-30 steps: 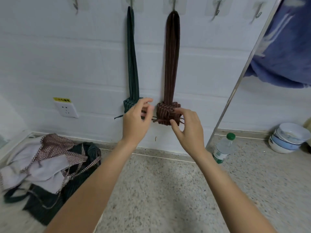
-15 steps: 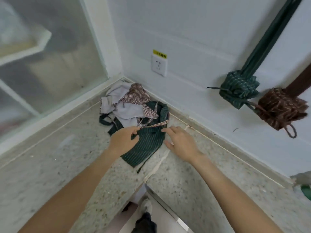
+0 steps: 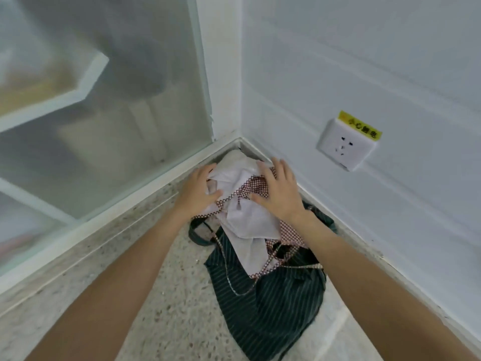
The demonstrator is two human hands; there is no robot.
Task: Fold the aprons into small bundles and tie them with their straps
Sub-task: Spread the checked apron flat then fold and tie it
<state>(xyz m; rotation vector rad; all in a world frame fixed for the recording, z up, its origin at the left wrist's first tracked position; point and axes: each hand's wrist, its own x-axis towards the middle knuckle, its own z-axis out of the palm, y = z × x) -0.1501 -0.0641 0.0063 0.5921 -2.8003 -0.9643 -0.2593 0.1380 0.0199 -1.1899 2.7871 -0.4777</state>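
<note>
Frosted glass panel point(image 3: 99, 105) far left of the wall socket point(image 3: 347, 145), white frame running along its foot to the room corner. Speckled floor point(image 3: 166, 295) below and left of the socket, both bare forearms stretching over it toward the corner. Left hand point(image 3: 199, 190) well left of the socket and lower, grip closed on a fold of the white apron point(image 3: 247, 217), fingers curled into the cloth at the pile's left edge. White apron crumpled in the corner, below and left of the socket, trimmed with a red-and-white checked strap point(image 3: 256, 187) crossing its top. Right hand point(image 3: 279, 191) nearer the socket, just below and left of it, laid palm-down on the checked part with fingers spread, grip open, pressing and not pinching. Dark green striped apron point(image 3: 270, 306) further from the socket, spread flat on the floor under the white one and reaching toward the camera, a dark loop of strap point(image 3: 197, 231) curling out at its left side. Thin checked cord trailing over the green stripes. Yellow warning label point(image 3: 360, 125) fixed along the socket's upper edge, white tiled wall point(image 3: 390, 61) around it
</note>
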